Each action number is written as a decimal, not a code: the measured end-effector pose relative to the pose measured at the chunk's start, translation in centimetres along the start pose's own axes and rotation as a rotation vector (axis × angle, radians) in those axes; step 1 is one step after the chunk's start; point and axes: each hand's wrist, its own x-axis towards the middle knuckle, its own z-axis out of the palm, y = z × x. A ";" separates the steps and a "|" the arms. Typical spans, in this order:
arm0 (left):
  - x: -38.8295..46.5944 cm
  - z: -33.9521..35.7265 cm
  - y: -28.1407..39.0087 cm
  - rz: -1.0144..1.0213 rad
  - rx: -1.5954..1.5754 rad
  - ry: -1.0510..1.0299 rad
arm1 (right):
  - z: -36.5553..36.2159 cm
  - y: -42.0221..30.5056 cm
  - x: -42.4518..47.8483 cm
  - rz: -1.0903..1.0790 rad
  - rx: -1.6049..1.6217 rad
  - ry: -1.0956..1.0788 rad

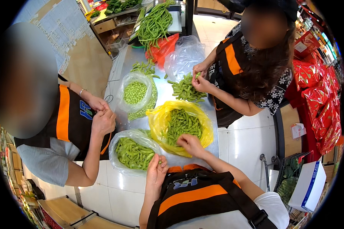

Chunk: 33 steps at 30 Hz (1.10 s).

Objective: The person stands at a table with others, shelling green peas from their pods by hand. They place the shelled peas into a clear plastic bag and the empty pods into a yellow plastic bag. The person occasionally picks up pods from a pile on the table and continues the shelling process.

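Green soybean pods (186,123) fill a yellow plastic bag (156,117) on the metal table (164,91). Over its near edge is my right hand (190,144), fingers bent down toward the pods; whether they grip one cannot be seen. My left hand (157,167) is raised beside a clear plastic bag (113,148) of larger-looking green pods (133,153), with a small piece of green pod between thumb and fingers. Farther off, shelled green beans (135,92) lie in an open clear bag (121,100), which rests against another bag of beans (143,111).
A co-worker's hands (104,114) are together at the left. Another co-worker's hands (200,78) hold a pod above a loose pod pile (186,88). Long green beans (156,24), a red bag (163,51) and crumpled clear bags (186,57) lie at the far end.
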 end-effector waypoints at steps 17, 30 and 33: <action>2.3 -0.5 -2.1 -0.188 0.295 0.008 | -2.4 5.1 4.0 0.148 -0.334 0.295; 4.2 0.1 -1.6 -0.226 1.065 -0.118 | -3.8 -1.3 -3.2 -0.101 0.130 -0.340; 4.4 -0.1 -1.3 -0.278 1.374 -0.244 | -3.7 -1.2 -4.0 -0.011 0.277 -0.341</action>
